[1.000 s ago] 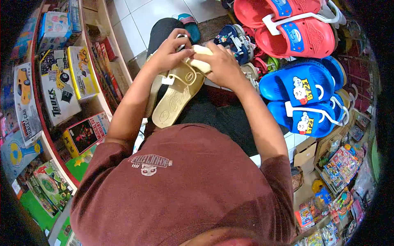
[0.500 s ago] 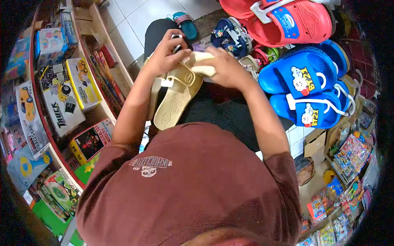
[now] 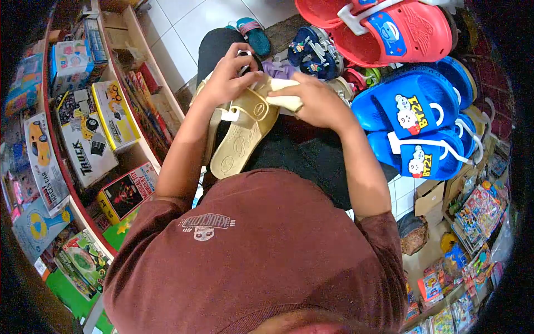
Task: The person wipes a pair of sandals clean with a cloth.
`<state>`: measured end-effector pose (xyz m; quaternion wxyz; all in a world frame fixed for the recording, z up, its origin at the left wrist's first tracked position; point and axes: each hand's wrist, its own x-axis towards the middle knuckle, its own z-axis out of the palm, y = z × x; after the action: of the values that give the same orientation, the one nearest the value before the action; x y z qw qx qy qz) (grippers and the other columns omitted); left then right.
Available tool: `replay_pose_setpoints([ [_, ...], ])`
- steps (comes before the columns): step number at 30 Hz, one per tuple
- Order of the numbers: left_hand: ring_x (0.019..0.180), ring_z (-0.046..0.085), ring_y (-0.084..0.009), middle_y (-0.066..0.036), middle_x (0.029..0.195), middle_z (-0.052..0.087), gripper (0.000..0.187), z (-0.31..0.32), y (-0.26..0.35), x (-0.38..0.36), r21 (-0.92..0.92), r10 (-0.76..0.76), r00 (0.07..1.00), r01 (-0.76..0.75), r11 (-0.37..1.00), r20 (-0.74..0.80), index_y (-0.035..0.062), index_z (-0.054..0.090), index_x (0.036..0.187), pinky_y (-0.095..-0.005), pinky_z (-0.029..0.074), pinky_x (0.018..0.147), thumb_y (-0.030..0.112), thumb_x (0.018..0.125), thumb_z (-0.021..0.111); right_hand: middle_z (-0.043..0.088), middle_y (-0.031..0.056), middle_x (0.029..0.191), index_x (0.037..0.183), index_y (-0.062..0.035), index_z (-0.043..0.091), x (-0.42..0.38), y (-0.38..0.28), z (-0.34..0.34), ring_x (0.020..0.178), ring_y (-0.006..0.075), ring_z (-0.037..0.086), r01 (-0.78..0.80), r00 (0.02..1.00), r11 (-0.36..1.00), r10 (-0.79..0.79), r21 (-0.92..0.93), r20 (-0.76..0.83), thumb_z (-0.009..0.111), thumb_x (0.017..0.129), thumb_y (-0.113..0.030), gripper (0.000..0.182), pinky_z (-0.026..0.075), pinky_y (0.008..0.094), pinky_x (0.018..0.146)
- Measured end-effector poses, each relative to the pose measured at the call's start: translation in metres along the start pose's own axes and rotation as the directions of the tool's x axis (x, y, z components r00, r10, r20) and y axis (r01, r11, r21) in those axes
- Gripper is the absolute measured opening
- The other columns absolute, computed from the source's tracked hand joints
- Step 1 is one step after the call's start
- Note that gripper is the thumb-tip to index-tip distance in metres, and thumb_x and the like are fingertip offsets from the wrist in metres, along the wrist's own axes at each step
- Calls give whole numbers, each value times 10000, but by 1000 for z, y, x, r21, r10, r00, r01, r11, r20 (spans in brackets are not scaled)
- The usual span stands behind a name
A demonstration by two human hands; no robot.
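A pair of gold-beige slide sandals [image 3: 240, 146] lies at a tilt over my dark-clothed lap, soles' footbeds facing up. My left hand [image 3: 231, 80] is closed around the toe end of the pair, next to a small black part [image 3: 247, 62]. My right hand [image 3: 320, 102] pinches a folded cream cloth [image 3: 286, 94], which touches the strap side of the upper sandal. The second sandal is mostly hidden beneath the first. A white tag [image 3: 230, 115] shows at the strap edge.
Blue slides [image 3: 414, 103] and red clogs [image 3: 409, 33] hang at the right. Dark blue children's sandals [image 3: 315, 53] and a teal pair [image 3: 255, 36] lie ahead. Shelves of boxed toys [image 3: 86, 136] stand at the left; packaged toys [image 3: 478, 211] lie at the lower right.
My right hand has moved slightly right and down with the cloth, away from my left hand. The sandals stay in my left hand, nearly unmoved.
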<state>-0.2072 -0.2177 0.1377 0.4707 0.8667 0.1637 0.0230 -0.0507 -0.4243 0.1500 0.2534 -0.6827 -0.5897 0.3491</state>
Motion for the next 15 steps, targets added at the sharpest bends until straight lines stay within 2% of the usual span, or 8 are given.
replay_pose_setpoints([
  [2,947,600,-294,-159,1203,502,212,2,-1,4,37,83,996,-81,996,-45,47,653,877,-375,479,836,249,852,713,594,67,1073,1114,-281,752,8,-13,14,1033,298,603,-26,965,973,-35,-228,-261,714,778,-165,358,471,453,887],
  [4,943,597,-294,-167,1197,510,217,4,-8,4,2,92,994,-92,996,-55,43,646,862,-380,478,837,251,852,711,594,67,1069,1086,-291,756,21,-16,29,1022,288,601,-45,908,975,-51,-218,-415,721,771,-178,337,462,437,878],
  [6,936,597,-292,-167,1195,514,222,2,-11,5,47,142,987,-139,989,-81,42,643,854,-380,478,832,253,851,712,596,116,1119,1147,-258,739,14,-12,17,1076,316,605,-46,974,991,17,-123,-225,740,764,-169,393,494,457,920],
  [9,949,591,-279,-152,1203,514,224,4,-2,3,-14,13,998,-14,1000,-60,38,641,846,-368,476,823,246,846,723,596,116,1106,1164,-270,735,-1,-4,-12,1092,319,606,-98,988,995,96,8,123,735,761,-138,424,492,445,926],
  [10,949,591,-277,-149,1206,513,223,5,-1,2,-32,-38,998,37,999,-42,36,641,844,-368,477,820,242,845,726,595,113,1098,1163,-272,735,1,-4,-7,1085,317,607,-57,998,996,57,-62,3,737,759,-135,426,494,443,922],
  [12,918,595,-267,-143,1205,514,218,5,-6,4,27,52,996,-50,998,-74,34,644,843,-359,480,792,233,842,732,593,106,1083,1160,-275,736,5,-6,13,1071,314,611,-11,974,979,-36,-203,-226,741,754,-130,430,498,440,915],
  [13,903,597,-261,-140,1204,515,215,4,-8,5,59,100,991,-95,994,-89,33,645,843,-355,481,778,229,841,735,597,84,1086,1095,-313,754,12,-9,21,1069,304,606,-45,957,982,-10,-183,-291,697,825,-223,291,485,458,893],
  [15,860,599,-257,-140,1206,516,218,4,-10,5,47,132,985,-128,991,-111,31,647,843,-348,483,745,229,843,737,597,92,1079,1105,-301,753,17,-8,26,1052,311,612,-49,942,981,-17,-187,-336,694,830,-232,290,491,460,886],
])
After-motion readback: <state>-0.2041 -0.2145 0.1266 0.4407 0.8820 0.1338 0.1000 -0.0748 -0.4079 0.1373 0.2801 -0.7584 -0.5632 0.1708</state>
